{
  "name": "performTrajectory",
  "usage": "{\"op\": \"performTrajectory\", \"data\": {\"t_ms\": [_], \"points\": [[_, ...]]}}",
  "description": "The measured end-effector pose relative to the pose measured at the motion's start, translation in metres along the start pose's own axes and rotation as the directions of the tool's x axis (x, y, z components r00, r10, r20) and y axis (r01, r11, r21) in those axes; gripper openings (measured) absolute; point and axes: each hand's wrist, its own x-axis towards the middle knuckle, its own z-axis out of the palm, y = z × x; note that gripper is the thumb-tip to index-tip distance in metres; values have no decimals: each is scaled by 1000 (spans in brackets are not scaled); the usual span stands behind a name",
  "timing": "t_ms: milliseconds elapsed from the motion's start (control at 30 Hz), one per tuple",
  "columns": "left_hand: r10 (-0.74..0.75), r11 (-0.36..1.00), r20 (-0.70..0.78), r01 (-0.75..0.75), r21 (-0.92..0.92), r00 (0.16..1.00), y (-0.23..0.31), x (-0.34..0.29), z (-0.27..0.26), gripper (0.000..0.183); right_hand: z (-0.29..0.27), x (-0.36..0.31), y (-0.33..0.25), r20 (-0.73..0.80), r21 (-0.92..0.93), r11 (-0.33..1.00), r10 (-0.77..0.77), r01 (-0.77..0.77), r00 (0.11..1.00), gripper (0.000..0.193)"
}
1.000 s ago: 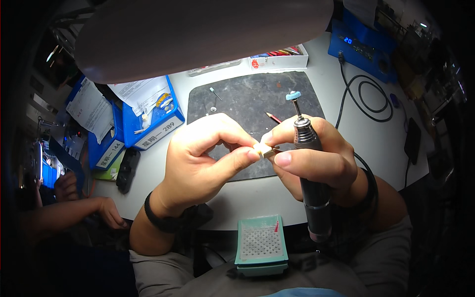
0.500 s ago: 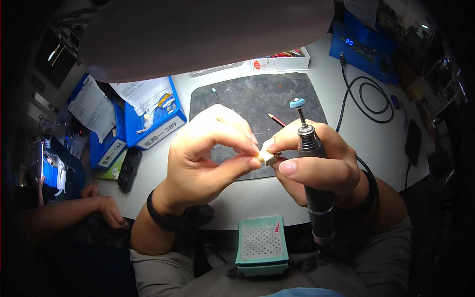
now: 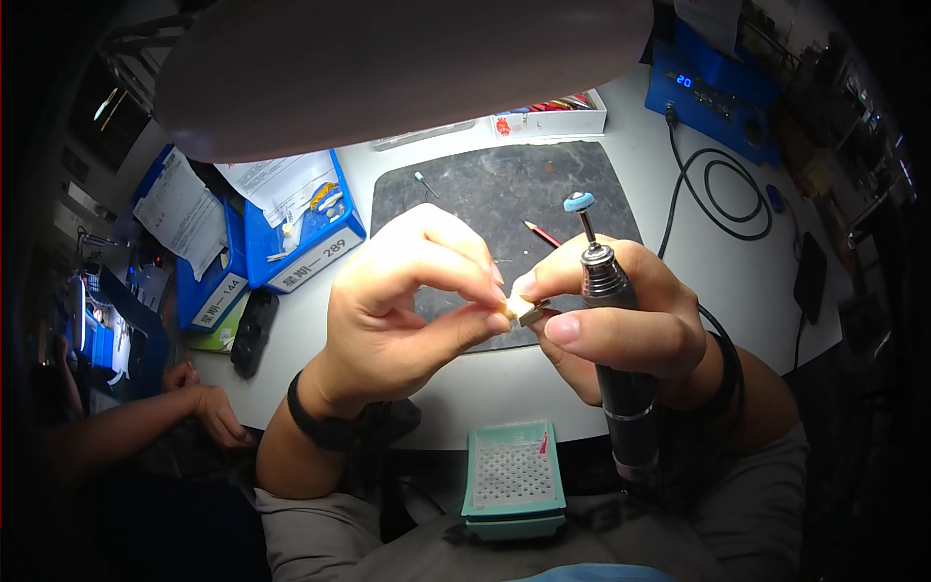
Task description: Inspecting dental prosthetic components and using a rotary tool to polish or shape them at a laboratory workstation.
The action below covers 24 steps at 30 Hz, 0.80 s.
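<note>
Over the dark mat, my left hand point(image 3: 402, 301) is closed in a pinch on a small cream tooth-like piece point(image 3: 515, 308). My right hand point(image 3: 630, 320) wraps round a black rotary handpiece point(image 3: 621, 388), which stands nearly upright, its silver collar at the top. A blue polishing wheel point(image 3: 578, 202) sits on the handpiece's shank, pointing up and away from the piece. The right fingertips also meet the cream piece, with a small grey metallic part point(image 3: 534, 312) between them. Fingers cover most of both small things, so the metallic part's kind is unclear.
Beyond my hands lie a red pencil point(image 3: 542, 233) and a small bur point(image 3: 425, 183) on the mat point(image 3: 485, 184). Blue trays point(image 3: 320, 254) with papers stand left; a blue control unit point(image 3: 713, 102) is right. A perforated green tray point(image 3: 514, 524) is below. Another person's hand point(image 3: 221, 415) rests left.
The handpiece and its blue wheel have shifted very slightly left and down. Both hands keep nearly the same pose and hold.
</note>
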Motion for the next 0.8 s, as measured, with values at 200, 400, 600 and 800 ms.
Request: {"op": "performTrajectory", "data": {"t_ms": [200,400,600,800], "points": [[-4,1000,25,4,4,1000,2,1,-1,24,-1,2,-2,12,28,1000,12,-13,1000,33],[-11,1000,14,12,-18,1000,0,-1,-1,24,-1,0,-1,13,17,1000,15,-15,1000,34],[-18,1000,31,18,-14,999,1,0,-2,23,-15,7,-10,185,-25,995,102,-99,978,59],[-46,998,30,48,-44,998,0,-1,-2,23,-12,5,-5,165,-22,996,92,-90,982,60]]}}
